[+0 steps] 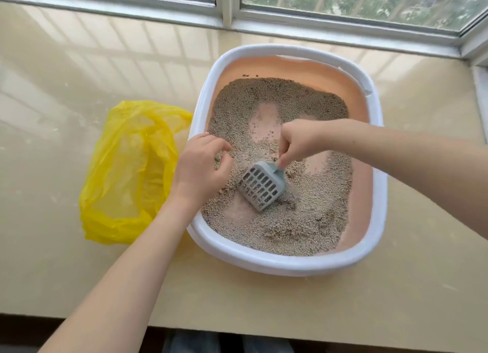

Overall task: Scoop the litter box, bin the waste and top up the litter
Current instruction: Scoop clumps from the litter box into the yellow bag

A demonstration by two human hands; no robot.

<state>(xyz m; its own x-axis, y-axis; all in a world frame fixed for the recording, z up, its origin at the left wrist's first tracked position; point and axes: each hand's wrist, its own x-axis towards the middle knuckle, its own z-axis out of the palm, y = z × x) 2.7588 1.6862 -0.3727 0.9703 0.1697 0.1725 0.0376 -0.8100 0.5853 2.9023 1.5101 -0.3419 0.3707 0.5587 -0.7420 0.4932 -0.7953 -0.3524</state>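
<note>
A litter box with a white rim and peach inner walls sits on a beige sill. Grey-brown litter covers most of its floor, with a few bare peach patches. A grey slotted scoop rests blade-down in the litter near the middle. My right hand grips the scoop's handle from above. My left hand hovers over the box's left side, fingers curled and apart, holding nothing that I can see. An open yellow plastic bag lies just left of the box.
The window frame runs along the back, close behind the box. The sill's front edge is near me, with a dark drop below it. Bare sill surface stretches left of the bag and right of the box.
</note>
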